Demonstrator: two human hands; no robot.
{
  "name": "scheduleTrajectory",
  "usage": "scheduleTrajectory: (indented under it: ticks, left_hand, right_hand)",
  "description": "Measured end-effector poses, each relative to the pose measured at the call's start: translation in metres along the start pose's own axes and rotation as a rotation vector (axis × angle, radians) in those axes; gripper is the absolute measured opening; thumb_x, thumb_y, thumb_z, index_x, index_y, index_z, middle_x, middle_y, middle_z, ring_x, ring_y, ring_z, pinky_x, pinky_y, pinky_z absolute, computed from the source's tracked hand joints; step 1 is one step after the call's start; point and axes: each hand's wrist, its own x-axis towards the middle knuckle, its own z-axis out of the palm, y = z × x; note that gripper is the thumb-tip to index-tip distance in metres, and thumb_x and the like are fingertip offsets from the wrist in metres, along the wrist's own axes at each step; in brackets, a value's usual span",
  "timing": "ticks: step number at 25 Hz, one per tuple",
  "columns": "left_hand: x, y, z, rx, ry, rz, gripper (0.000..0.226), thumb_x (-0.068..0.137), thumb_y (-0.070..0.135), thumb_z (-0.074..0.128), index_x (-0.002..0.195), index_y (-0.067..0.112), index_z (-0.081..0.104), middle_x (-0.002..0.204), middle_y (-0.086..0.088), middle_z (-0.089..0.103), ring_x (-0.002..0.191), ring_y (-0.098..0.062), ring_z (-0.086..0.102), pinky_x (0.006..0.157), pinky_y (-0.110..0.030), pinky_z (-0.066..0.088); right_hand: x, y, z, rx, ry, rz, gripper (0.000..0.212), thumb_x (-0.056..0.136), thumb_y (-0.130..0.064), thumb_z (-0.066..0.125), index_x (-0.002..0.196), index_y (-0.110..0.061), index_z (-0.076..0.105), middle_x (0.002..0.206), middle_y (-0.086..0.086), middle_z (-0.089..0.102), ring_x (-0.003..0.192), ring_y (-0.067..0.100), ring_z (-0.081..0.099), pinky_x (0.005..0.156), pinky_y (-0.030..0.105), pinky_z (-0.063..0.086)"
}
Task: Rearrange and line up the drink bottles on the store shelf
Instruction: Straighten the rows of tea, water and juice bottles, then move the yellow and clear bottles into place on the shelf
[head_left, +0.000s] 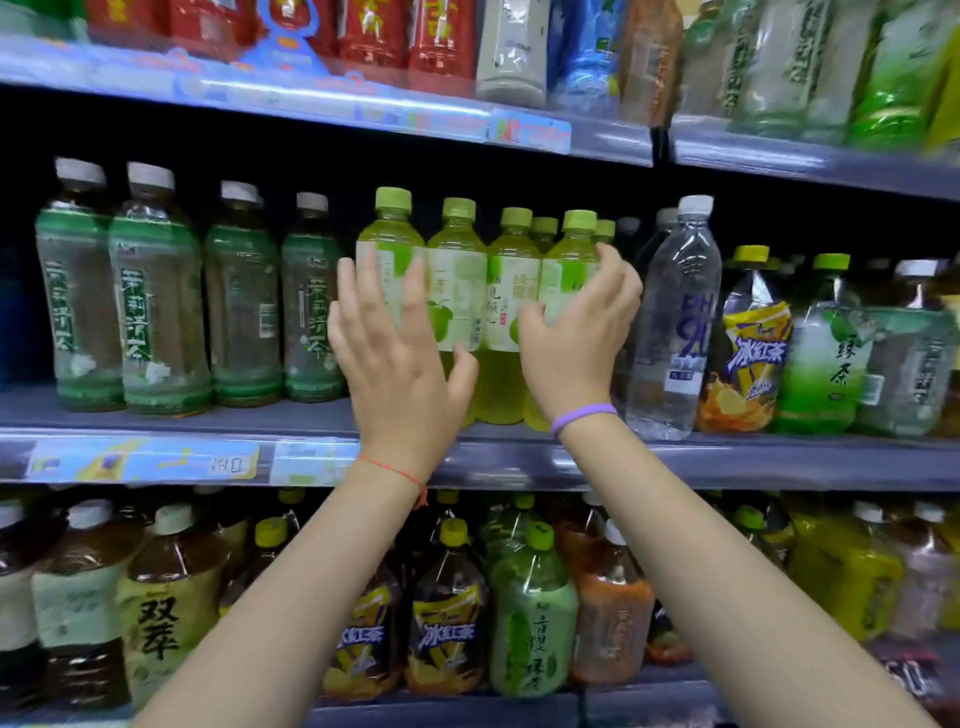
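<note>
Four pale yellow-green bottles (457, 291) with lime caps stand side by side at the front of the middle shelf (727, 460), their white-and-green labels showing a green fruit and small Chinese characters too blurred to read. The left hand (395, 358) hovers with fingers spread wide before the leftmost one; the right hand (576, 338) curls round the rightmost. Just right stands a clear water bottle (675, 322), then a yellow bottle (748, 348) reading 冰红茶.
</note>
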Motion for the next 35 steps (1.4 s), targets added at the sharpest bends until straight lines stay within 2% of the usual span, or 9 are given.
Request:
scheduleTrajectory:
  ticks: [4,9,12,15,18,22,26,30,35]
  left_hand:
    - [-0.002,0.017,0.027,0.193,-0.075,0.254,0.069,0.080,0.037,0.061,0.145,0.020,0.045,0.159,-0.018,0.025,0.148,-0.039,0.017,0.117,-0.062,0.014]
    - [0.006,0.014,0.042,0.291,-0.109,0.272,0.069,0.083,0.047,0.057,0.147,0.025,0.042,0.162,-0.013,0.022,0.149,-0.035,0.015,0.116,-0.063,0.009]
    - [0.011,0.002,0.039,0.298,-0.058,0.214,0.072,0.086,0.050,0.053,0.152,0.027,0.034,0.161,-0.018,0.020,0.148,-0.039,0.017,0.113,-0.066,0.017]
    - [0.014,-0.006,0.034,0.258,-0.085,0.045,0.093,0.082,0.069,0.049,0.157,0.023,0.017,0.160,-0.026,0.011,0.148,-0.045,0.012,0.111,-0.064,0.023]
    - [0.020,-0.002,0.027,0.055,-0.117,-0.124,0.094,0.082,0.071,0.036,0.157,0.018,0.013,0.160,-0.028,0.007,0.146,-0.046,0.016,0.105,-0.060,0.035]
    - [0.023,-0.009,0.022,0.021,-0.110,-0.175,0.089,0.083,0.066,0.033,0.156,0.018,0.018,0.158,-0.028,0.013,0.138,-0.047,0.030,0.094,-0.058,0.041]
    - [0.019,-0.029,0.023,-0.020,-0.153,-0.219,0.100,0.079,0.061,0.062,0.153,0.025,0.005,0.150,-0.025,0.029,0.127,-0.042,0.043,0.090,-0.053,0.045]
    - [0.013,-0.039,0.019,-0.130,-0.181,-0.257,0.093,0.088,0.033,0.064,0.156,0.017,0.004,0.139,-0.017,0.042,0.117,-0.035,0.050,0.091,-0.049,0.044]
    - [0.011,-0.045,0.020,-0.196,-0.148,-0.230,0.089,0.089,0.030,0.062,0.157,0.016,0.005,0.139,-0.015,0.042,0.120,-0.034,0.049,0.093,-0.049,0.044]
  right_hand:
    - [0.009,0.032,-0.012,-0.041,-0.189,0.142,0.077,0.082,-0.035,0.069,0.144,-0.006,0.032,0.136,0.013,0.041,0.128,0.031,0.040,0.104,0.041,0.034]
    - [0.014,0.036,-0.016,-0.153,-0.259,0.131,0.086,0.076,-0.041,0.071,0.144,-0.008,0.030,0.131,0.011,0.043,0.123,0.031,0.042,0.100,0.043,0.037]
    - [0.011,0.026,-0.016,-0.228,-0.183,0.074,0.086,0.075,-0.027,0.066,0.147,-0.006,0.025,0.134,0.014,0.039,0.126,0.034,0.038,0.103,0.045,0.034]
    - [0.005,0.008,-0.010,-0.183,-0.049,-0.199,0.076,0.077,-0.017,0.059,0.146,0.001,0.032,0.142,0.020,0.039,0.135,0.037,0.035,0.114,0.048,0.029]
    - [0.003,-0.013,0.006,-0.025,-0.206,-0.385,0.058,0.080,-0.011,0.056,0.136,0.002,0.046,0.132,0.021,0.048,0.125,0.037,0.044,0.109,0.045,0.035]
    - [-0.002,-0.026,0.022,-0.098,-0.328,-0.235,0.067,0.082,-0.016,0.057,0.144,-0.001,0.035,0.146,0.029,0.030,0.137,0.044,0.028,0.115,0.049,0.028]
    - [-0.004,-0.033,0.030,-0.091,-0.360,-0.015,0.081,0.084,-0.021,0.057,0.152,-0.002,0.016,0.156,0.027,0.012,0.145,0.041,0.016,0.118,0.047,0.023]
    - [-0.010,-0.029,0.041,0.034,-0.389,0.221,0.092,0.086,-0.024,0.063,0.153,-0.004,0.004,0.154,0.019,0.022,0.142,0.035,0.024,0.115,0.044,0.026]
    - [-0.023,-0.018,0.055,-0.001,-0.458,0.392,0.088,0.084,-0.030,0.068,0.149,-0.001,0.016,0.145,0.019,0.037,0.135,0.035,0.036,0.110,0.043,0.034]
